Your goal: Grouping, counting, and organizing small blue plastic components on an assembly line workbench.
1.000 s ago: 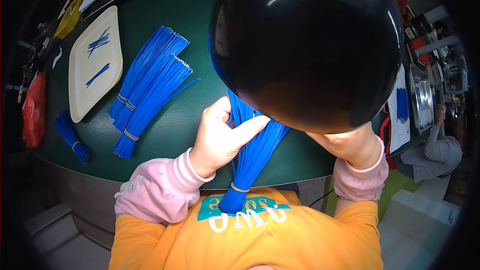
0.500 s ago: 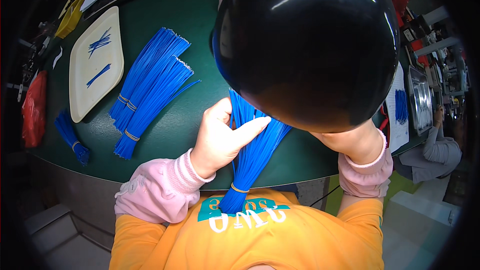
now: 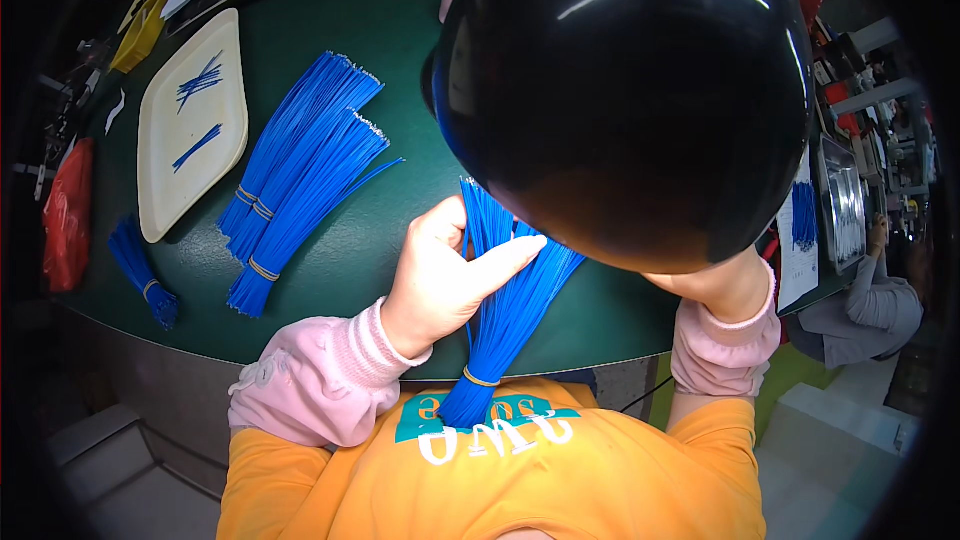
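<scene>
A bundle of blue wires [image 3: 510,315] points away from my body, its near end tied with a tan rubber band and resting against my orange shirt. My left hand [image 3: 440,270] is wrapped round its upper part, thumb lying across the top. A large glossy black dome [image 3: 620,110] covers the bundle's far right end. Beneath the dome's lower right edge is my right hand [image 3: 715,285]; its fingers are hidden. To the left, two thick banded blue wire bundles [image 3: 310,190] lie side by side on the green table [image 3: 330,350].
Farther left, a cream tray [image 3: 195,185] carries a few short blue wires. Near it lie a smaller wire bundle [image 3: 145,275], a red plastic bag [image 3: 70,220] and a yellow bin [image 3: 143,30]. At right are a paper sheet [image 3: 797,275], a metal tray [image 3: 840,200] and another person [image 3: 870,300].
The black dome appears slightly farther right. My right hand has shifted a little lower, while my left hand keeps its hold on the wire bundle.
</scene>
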The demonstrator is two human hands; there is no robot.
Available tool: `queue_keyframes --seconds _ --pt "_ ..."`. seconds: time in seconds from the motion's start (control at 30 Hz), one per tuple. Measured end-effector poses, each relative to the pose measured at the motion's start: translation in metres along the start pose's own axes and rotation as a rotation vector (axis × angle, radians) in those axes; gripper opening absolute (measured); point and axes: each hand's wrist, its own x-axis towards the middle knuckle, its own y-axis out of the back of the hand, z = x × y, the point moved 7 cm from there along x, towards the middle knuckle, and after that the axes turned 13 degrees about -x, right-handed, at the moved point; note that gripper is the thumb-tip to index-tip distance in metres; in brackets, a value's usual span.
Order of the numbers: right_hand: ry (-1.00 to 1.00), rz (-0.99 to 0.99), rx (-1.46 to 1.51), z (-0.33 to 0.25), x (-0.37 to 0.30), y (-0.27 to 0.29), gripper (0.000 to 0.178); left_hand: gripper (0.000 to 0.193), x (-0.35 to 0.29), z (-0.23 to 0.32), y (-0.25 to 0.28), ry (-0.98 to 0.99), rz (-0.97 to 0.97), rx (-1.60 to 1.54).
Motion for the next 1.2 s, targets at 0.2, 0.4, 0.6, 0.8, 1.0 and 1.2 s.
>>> queue_keyframes --seconds 0.2,0.4,0.6,0.8,1.0,1.2 --pt "0.233 -0.079 -0.166 -0.009 -0.003 -0.012 0.025 0.014 -0.001 -0.001 0.002 -0.005 0.007 0.016" --pt "0.165 -0.101 -0.009 -0.009 0.01 -0.009 0.027 0.014 0.0 0.001 -0.001 -0.013 -0.007 0.008" --pt "0.052 -0.088 0.148 -0.008 0.021 -0.003 0.028 0.015 0.0 -0.001 0.002 -0.02 -0.005 0.061" --pt "-0.097 -0.126 0.248 0.0 0.021 -0.002 0.028 0.015 0.001 -0.003 0.001 -0.013 -0.009 0.05" --pt "-0.242 -0.162 0.356 0.007 0.019 -0.004 0.027 0.015 0.001 -0.002 0.001 -0.026 -0.01 0.066" --pt "-0.391 -0.198 0.458 0.015 0.015 -0.005 0.027 0.015 0.0 -0.002 0.001 -0.018 -0.013 0.039"
